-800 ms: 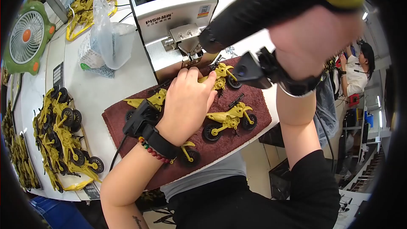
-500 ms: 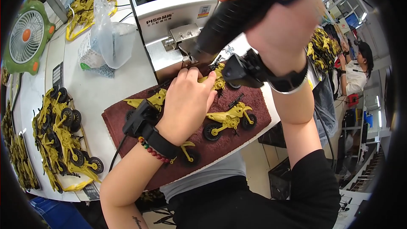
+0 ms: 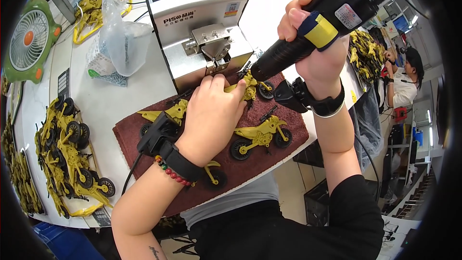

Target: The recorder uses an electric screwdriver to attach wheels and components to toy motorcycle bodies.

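My right hand point(image 3: 315, 50) is wrapped round a black electric screwdriver point(image 3: 284, 55) with a yellow band and a cord at its top. The tool slants down to the left, its tip at the handlebar end of a yellow toy motorcycle point(image 3: 249, 88). Over the rear part of that motorcycle, my left hand point(image 3: 215, 110) presses it down with bent fingers, hiding much of it. A second toy motorcycle point(image 3: 260, 136) lies on the brown cloth point(image 3: 288, 151) just nearer to me. More toy motorcycle parts point(image 3: 180, 108) show left of my left hand, and another sticks out beneath its wrist.
A silver screw feeder point(image 3: 202, 24) stands directly beyond the cloth. Piled toy motorcycles point(image 3: 72, 159) lie at the left, near a green fan point(image 3: 31, 41) and a clear plastic bag point(image 3: 122, 43). At the far right, a person in white point(image 3: 406, 84) sits by more yellow pieces.
The screwdriver and my right hand have moved from the screw feeder's outlet rightward and down to the toy motorcycle's front. My left hand stays on the motorcycle.
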Demonstrator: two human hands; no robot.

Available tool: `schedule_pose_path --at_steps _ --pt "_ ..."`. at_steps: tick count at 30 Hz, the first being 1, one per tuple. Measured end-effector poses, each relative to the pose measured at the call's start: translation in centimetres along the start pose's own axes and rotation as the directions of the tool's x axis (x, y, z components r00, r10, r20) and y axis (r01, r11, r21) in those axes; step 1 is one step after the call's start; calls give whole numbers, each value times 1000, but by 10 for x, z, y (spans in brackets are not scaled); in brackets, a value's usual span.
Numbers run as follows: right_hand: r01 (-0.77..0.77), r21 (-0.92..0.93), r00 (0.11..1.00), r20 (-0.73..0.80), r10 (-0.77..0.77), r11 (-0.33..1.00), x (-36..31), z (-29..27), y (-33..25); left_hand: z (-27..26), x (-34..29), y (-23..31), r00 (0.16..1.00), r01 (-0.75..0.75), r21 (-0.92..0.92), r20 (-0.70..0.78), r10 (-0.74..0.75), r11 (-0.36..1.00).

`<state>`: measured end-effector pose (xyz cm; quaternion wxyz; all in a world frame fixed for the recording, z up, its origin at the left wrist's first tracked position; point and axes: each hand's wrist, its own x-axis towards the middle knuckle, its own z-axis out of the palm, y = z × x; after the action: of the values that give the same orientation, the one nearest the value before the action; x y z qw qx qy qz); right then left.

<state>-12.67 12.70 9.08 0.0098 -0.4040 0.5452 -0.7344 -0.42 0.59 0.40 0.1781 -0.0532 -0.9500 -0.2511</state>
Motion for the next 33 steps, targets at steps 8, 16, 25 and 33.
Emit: schedule_pose_path --at_steps 8,16,25,33 --pt "20 116 1000 -14 -19 993 8 -2 6 0 -1 1 1000 10 -3 4 -10 1000" --pt "308 385 892 202 -405 870 56 59 -30 -2 -2 0 1000 6 -37 -3 -6 999" --pt "68 329 980 154 -125 942 29 43 -30 -2 -2 0 1000 4 -9 14 -4 1000" --pt "20 99 997 -76 -12 995 -22 -16 -36 -1 -3 1 1000 3 41 25 -4 999"
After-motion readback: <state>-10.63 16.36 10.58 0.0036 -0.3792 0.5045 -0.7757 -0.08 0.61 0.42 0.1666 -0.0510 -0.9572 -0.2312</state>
